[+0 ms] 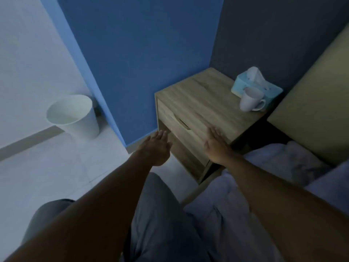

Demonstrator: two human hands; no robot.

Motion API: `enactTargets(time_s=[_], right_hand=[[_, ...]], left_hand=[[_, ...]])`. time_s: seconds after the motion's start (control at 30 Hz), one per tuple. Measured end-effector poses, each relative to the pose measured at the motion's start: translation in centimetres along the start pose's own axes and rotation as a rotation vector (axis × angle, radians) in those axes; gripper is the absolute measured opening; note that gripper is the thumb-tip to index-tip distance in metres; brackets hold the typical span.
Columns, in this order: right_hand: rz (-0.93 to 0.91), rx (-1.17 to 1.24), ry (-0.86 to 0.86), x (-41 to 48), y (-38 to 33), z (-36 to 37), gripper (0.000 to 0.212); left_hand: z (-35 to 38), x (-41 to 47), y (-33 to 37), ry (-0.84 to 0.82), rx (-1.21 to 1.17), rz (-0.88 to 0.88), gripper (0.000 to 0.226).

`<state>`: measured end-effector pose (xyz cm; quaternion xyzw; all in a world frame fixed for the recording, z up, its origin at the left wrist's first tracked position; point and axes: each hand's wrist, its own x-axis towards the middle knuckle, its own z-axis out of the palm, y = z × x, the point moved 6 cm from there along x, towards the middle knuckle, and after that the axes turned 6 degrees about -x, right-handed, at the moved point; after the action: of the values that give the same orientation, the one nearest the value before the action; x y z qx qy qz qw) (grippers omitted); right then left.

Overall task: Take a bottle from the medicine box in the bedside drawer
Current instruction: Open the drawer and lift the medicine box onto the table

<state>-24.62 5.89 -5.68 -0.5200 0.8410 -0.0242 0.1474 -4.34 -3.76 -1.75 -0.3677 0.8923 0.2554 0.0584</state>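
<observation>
I see the wooden bedside table in a dim room, standing against the blue wall, and I take it as my landmark. Its drawer is shut, a pale wood-grain front with a curved cut-out grip near the middle, so I cannot see the medicine box or any bottle; whatever the drawer holds is hidden behind that front.

My left hand hangs in front of the table's left corner, fingers stretched out flat and loose, gripping nothing. My right hand lies over the table's front edge, above the drawer's right end, fingers spread and relaxed, also empty.

On the table's far right corner sits a light blue tissue box with a white tissue sticking up. A white mug stands just in front of it; I cannot see into it. Left of the table, past the wall's edge, a white bin stands on the floor, apparently empty.
</observation>
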Motion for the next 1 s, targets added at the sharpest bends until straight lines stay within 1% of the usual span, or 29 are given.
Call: enactTargets(time_s=[0.03,0.13,0.2,0.4,0.43,0.57,0.67,0.77,0.9,1.0], right_hand=[[0.005,-0.011,0.013,0.2,0.3,0.0,0.063],[0.001,-0.007,-0.021,1.0,1.0,0.4,0.066],[-0.025,-0.053,-0.038,1.8,1.2,1.0,0.069],[-0.056,-0.123,-0.031,5.2,3.0,2.9,0.074],[-0.062,-0.142,-0.013,5.5,3.1,3.3,0.074],[-0.062,-0.235,0.181,5.5,2.9,4.1,0.070],[-0.055,-0.238,0.246,5.8,3.1,4.2,0.068],[-0.050,-0.248,0.274,6.0,3.2,4.5,0.068],[-0.039,-0.281,0.293,6.1,3.1,4.5,0.068],[-0.039,-0.291,0.311,6.1,3.2,4.5,0.067]], left_hand=[[0.1,0.3,0.0,0.003,-0.005,-0.002,0.062],[0.4,1.6,-0.5,-0.015,-0.038,-0.006,0.062],[1.1,2.9,-1.2,-0.024,-0.059,-0.014,0.062],[3.4,7.6,-2.9,-0.018,-0.241,-0.036,0.061],[3.8,8.3,-3.2,-0.013,-0.273,-0.044,0.060],[5.5,11.4,-3.9,-0.011,-0.390,-0.098,0.059],[6.6,13.7,-3.9,0.013,-0.515,-0.137,0.059],[8.1,15.8,-3.6,0.044,-0.657,-0.156,0.062],[9.3,18.6,-2.9,0.090,-0.942,-0.208,0.067],[9.1,20.3,-2.1,0.164,-1.082,-0.174,0.074]])
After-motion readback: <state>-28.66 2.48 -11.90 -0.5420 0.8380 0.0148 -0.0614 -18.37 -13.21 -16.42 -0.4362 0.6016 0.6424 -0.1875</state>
